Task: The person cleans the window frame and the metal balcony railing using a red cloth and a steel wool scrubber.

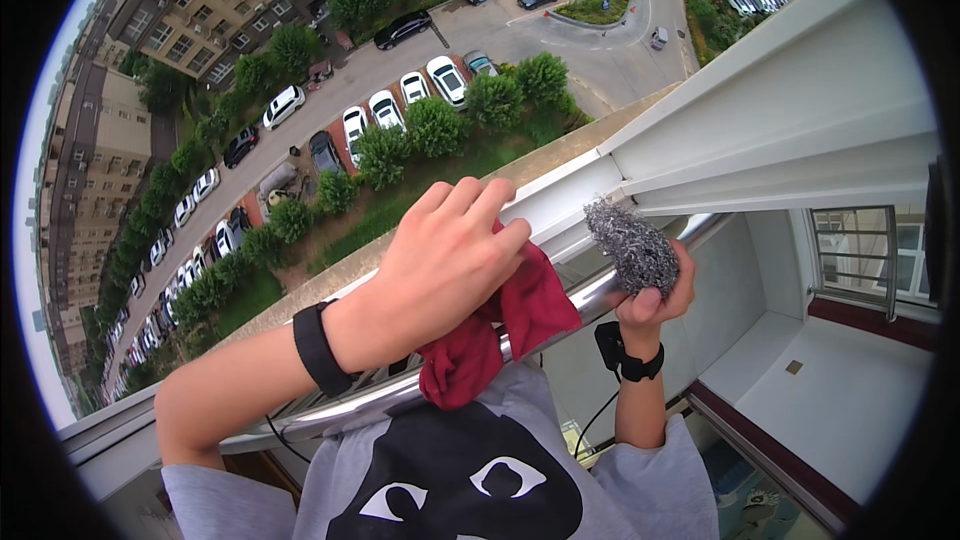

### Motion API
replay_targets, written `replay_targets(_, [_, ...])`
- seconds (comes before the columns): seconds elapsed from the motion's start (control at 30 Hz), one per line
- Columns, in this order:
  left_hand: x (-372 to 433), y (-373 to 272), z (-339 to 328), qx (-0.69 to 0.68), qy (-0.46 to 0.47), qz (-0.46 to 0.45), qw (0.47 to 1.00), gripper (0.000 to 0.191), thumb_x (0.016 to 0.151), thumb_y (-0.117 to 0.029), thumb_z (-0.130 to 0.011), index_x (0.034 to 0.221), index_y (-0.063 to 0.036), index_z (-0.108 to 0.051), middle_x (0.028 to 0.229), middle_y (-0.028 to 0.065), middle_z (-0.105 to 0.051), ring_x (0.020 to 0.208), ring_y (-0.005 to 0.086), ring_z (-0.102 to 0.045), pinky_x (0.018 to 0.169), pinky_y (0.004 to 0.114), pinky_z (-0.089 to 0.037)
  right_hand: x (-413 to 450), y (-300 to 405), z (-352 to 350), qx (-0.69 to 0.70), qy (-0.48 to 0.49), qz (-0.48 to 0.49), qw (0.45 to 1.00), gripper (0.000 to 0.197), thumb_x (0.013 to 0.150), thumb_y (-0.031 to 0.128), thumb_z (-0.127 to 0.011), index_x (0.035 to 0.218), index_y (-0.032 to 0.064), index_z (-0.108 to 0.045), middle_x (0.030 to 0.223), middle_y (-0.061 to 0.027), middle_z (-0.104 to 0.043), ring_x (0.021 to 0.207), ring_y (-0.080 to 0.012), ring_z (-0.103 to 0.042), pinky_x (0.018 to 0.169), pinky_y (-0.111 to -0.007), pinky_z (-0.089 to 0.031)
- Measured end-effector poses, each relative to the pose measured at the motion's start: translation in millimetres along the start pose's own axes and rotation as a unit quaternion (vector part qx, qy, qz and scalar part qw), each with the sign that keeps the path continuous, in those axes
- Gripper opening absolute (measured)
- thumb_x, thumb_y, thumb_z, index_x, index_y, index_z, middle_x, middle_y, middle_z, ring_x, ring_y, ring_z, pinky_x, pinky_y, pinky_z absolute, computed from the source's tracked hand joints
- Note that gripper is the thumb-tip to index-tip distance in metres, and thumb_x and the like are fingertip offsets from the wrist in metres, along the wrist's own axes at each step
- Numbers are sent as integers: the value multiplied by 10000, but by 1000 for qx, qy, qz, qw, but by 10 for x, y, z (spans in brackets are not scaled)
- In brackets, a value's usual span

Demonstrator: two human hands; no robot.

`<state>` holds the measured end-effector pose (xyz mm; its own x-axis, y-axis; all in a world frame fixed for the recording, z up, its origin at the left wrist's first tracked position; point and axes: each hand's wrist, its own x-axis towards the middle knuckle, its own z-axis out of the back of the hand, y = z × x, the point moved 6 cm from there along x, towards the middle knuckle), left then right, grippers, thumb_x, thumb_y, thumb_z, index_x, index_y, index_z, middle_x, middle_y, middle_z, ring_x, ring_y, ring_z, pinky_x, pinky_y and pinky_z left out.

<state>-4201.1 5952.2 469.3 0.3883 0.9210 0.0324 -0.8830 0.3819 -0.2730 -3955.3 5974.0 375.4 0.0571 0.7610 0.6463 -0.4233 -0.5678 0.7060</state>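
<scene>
My left hand (454, 259), back upward and fingers bent, has a crumpled red cloth (536, 304) under its palm and thumb. Part of that cloth hangs on my side of a shiny metal rail (592, 300); the fingers' grip on it is partly hidden. To the right, my right hand (667, 296) grasps a grey clump of steel wool (634, 247), thumb toward me. The clump's upper end is close to the white window frame (570, 184). Black bands circle both wrists.
A large white frame panel (780, 112) slants across the upper right. Beyond the sill lies a long drop to trees (435, 127), a road and parked cars (448, 81). Black cable (598, 416) hangs beside my right forearm. Barred window (855, 255) at far right.
</scene>
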Motion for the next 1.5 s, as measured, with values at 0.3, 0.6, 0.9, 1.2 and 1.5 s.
replay_targets(0.3, [-197,-219,30,9,121,-47,992,273,942,-316,-690,936,-57,-601,843,78,-590,737,244,-656,599,359,-514,13,-16,-27,-1,-12,5,1000,688,917,586,-581,1036,-90,-623,889,-213,-672,765,-365,-669,717,-441,-549])
replay_targets(0.6, [37,-330,-276,-26,135,-136,981,461,914,-174,-659,1344,-30,-576,966,146,-565,836,308,-648,729,412,-520,218,161,35,9,-2,111,994,449,777,322,-690,997,-67,-641,819,-176,-671,675,-350,-664,661,-431,-551])
replay_targets(0.9, [580,-407,-547,112,192,-190,956,176,908,-184,-610,1023,-60,-657,863,176,-690,739,320,-696,652,439,-533,103,105,28,64,-43,95,993,416,752,252,-680,1027,-56,-628,837,-186,-662,700,-366,-656,659,-432,-544])
replay_targets(1.2, [861,-243,-688,-24,181,-182,966,204,933,-203,-595,1087,-87,-660,996,162,-722,882,388,-702,751,475,-577,122,118,64,50,-54,79,994,399,770,254,-680,1029,-46,-633,839,-179,-664,711,-370,-658,684,-433,-543])
replay_targets(1.5, [892,-141,-922,-76,363,-154,916,439,884,-159,-585,1303,-30,-583,1103,227,-694,1047,371,-671,922,421,-525,176,192,36,42,-55,90,993,432,821,326,-673,1021,-54,-623,825,-174,-641,696,-369,-643,656,-438,-522])
